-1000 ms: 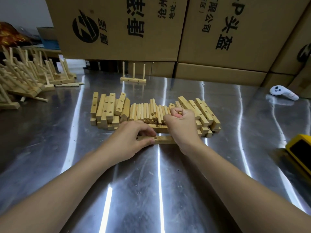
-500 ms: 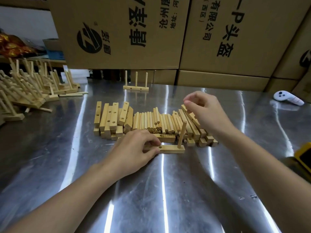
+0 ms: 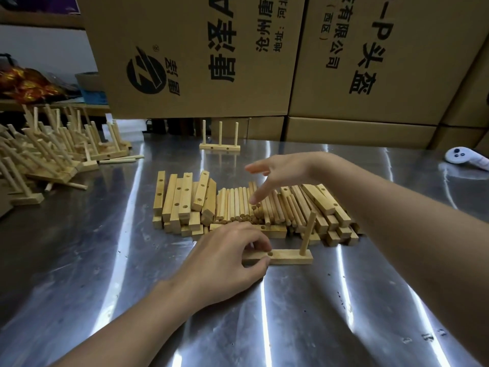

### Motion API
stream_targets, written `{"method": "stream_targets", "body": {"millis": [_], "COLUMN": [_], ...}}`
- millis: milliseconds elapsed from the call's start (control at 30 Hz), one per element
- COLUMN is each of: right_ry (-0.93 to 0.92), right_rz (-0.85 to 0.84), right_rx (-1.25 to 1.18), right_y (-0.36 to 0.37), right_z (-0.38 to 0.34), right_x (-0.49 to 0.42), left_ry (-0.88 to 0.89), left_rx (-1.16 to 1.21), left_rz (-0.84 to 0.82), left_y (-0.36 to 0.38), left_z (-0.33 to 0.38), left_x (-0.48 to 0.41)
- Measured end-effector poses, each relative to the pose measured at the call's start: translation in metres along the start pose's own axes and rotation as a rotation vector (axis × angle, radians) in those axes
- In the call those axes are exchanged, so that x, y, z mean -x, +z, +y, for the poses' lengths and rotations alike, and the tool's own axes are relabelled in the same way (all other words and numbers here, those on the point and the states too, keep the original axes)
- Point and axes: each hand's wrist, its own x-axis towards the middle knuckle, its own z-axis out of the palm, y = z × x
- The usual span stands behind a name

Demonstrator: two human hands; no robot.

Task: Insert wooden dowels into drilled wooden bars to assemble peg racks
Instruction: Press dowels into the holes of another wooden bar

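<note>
A drilled wooden bar point(image 3: 287, 256) lies flat on the steel table in front of me. One dowel point(image 3: 307, 233) stands upright in its right hole; the middle hole is bare. My left hand point(image 3: 227, 256) holds the bar's left end between thumb and fingers. My right hand point(image 3: 277, 174) hovers with straight fingers over the row of loose dowels point(image 3: 238, 205), one fingertip just above them, holding nothing. Loose drilled bars are stacked to the left point(image 3: 182, 202) and right point(image 3: 328, 210) of the dowels.
A finished three-peg rack point(image 3: 219, 144) stands at the back of the steel table point(image 3: 291, 327). A heap of finished racks point(image 3: 47, 154) fills the left side. Cardboard boxes point(image 3: 264, 54) wall off the rear. A white controller point(image 3: 461, 156) lies far right.
My right hand pressed a dowel into the bar's right hole, let go, lifted away and now reaches left over the loose dowels. My left hand kept its hold on the bar.
</note>
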Motion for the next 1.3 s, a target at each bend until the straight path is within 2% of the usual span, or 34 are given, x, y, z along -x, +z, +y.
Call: {"method": "stream_targets", "body": {"millis": [133, 467, 667, 767, 900, 1033, 1167, 1300], "right_ry": [0.017, -0.028, -0.041, -0.099, -0.328, -0.507, -0.564, -0.59], "right_rz": [-0.058, 0.05, 0.106, 0.222, 0.507, 0.692, 0.728, 0.723], "right_rx": [0.076, 0.17, 0.144, 0.092, -0.099, -0.167, -0.217, -0.24], "right_y": [0.0, 0.015, 0.015, 0.013, 0.024, 0.068, 0.106, 0.126], "right_z": [0.004, 0.003, -0.003, -0.011, -0.023, -0.033, -0.035, -0.032], "right_x": [-0.01, -0.002, 0.012, 0.036, 0.092, 0.142, 0.158, 0.152], "left_ry": [0.004, -0.006, -0.016, -0.011, -0.015, -0.115, -0.185, -0.215], "left_rx": [0.002, 0.004, 0.006, 0.0, 0.004, 0.453, 1.043, 1.246], "left_rz": [-0.005, -0.015, -0.02, -0.006, 0.038, 0.21, 0.2, 0.182], "left_y": [-0.001, -0.002, -0.003, -0.003, -0.005, -0.013, -0.027, -0.033], "left_z": [0.001, 0.003, 0.003, 0.003, 0.005, 0.015, 0.028, 0.031], "left_x": [0.0, -0.001, -0.001, 0.0, 0.001, -0.002, 0.0, 0.002]}}
